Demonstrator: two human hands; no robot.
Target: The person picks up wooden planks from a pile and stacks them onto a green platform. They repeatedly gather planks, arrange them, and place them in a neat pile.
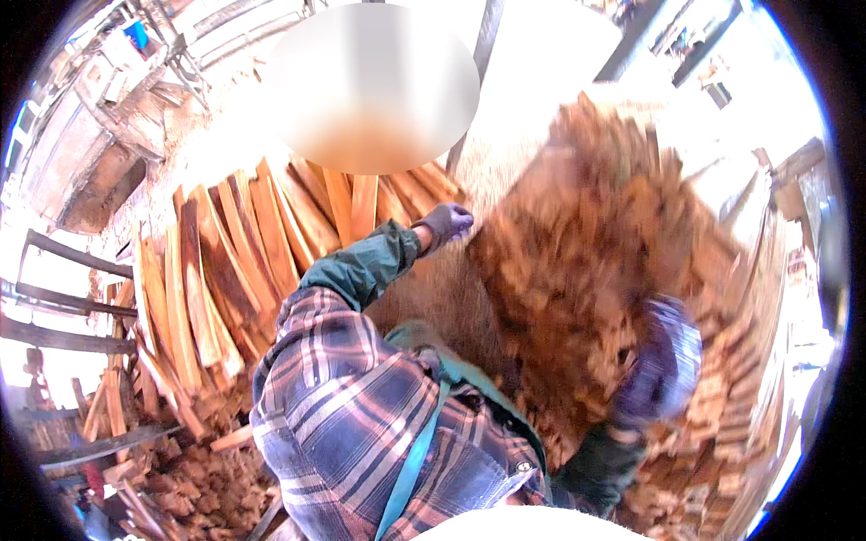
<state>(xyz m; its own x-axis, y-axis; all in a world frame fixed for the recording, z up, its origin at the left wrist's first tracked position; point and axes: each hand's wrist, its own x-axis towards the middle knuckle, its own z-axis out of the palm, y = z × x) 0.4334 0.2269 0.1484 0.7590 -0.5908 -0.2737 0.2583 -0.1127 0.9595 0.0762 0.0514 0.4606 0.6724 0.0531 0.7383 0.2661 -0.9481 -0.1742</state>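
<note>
Two gloved hands are in view, both the person's own, among stacked firewood. Item one: left hand (446, 223), in a purple-grey glove, at about twelve o'clock from the picture's centre, at the end of a raised forearm in a green cuff and blue-and-white plaid sleeve (361, 397); its fingers are curled and rest against the left edge of a blurred heap of split wood pieces (577, 261), though whether they close on any one piece cannot be told. Item two: right hand (663, 361), in a glove of the same colour, at about four o'clock, blurred by motion; it lies against the lower right flank of the same heap, its fingers seemingly bent, and its grip cannot be made out. Item three: the heap itself, reddish-brown, short chunks, filling the span from one to four o'clock between the two hands. Item four: a fan of long split planks (244, 261), orange-brown, standing on end and leaning, from nine to twelve o'clock, just behind the left forearm. Item five: loose offcuts and bark scraps (180, 469) on the ground at seven to eight o'clock. Item six: dark rails (63, 298) at nine o'clock, at the rim. Item seven: a teal strap (410, 460) across the plaid shirt, near six o'clock.
</note>
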